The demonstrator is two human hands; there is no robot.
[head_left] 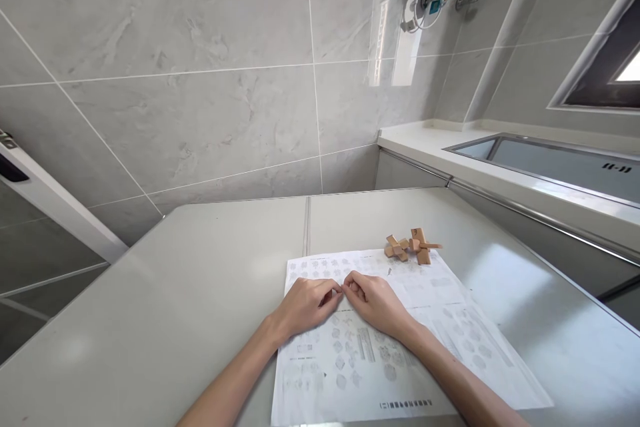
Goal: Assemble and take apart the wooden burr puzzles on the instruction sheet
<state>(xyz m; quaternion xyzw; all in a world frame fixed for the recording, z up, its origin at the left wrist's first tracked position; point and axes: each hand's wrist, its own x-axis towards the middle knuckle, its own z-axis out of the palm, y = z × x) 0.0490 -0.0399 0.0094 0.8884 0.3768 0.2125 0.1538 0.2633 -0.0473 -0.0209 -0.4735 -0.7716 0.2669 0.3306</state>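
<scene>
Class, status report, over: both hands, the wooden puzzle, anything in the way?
Left hand and right hand curled, touching each other, resting on white printed diagram sheet. Pale wooden notched puzzle pieces untouched at sheet's far edge. Nothing between.

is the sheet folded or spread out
Spread flat: the sheet lies open on the table, printed side up, left hand and right hand resting on it.

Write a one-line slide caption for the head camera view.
Left hand and right hand meet fingertip to fingertip on a printed sheet on a grey table, wooden puzzle pieces just beyond.
</scene>
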